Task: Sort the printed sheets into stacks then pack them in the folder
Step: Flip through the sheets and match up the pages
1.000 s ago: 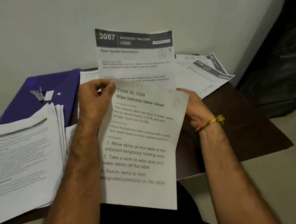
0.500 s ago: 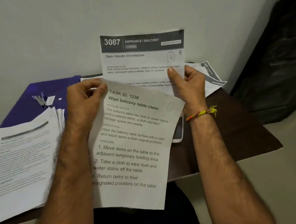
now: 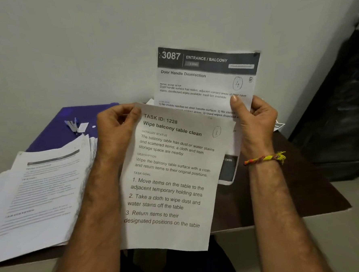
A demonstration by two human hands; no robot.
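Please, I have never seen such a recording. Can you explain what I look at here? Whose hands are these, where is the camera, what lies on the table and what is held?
There is no machine: a person works with bare hands. The one camera sits on the person's head and looks forward and down. The left hand pinches the top corner of a sheet headed "TASK ID: 1228". The right hand holds a sheet numbered 3087 behind it. On the dark table a thick stack of printed sheets lies at the left, partly over a purple folder. A few more sheets peek out behind the hands.
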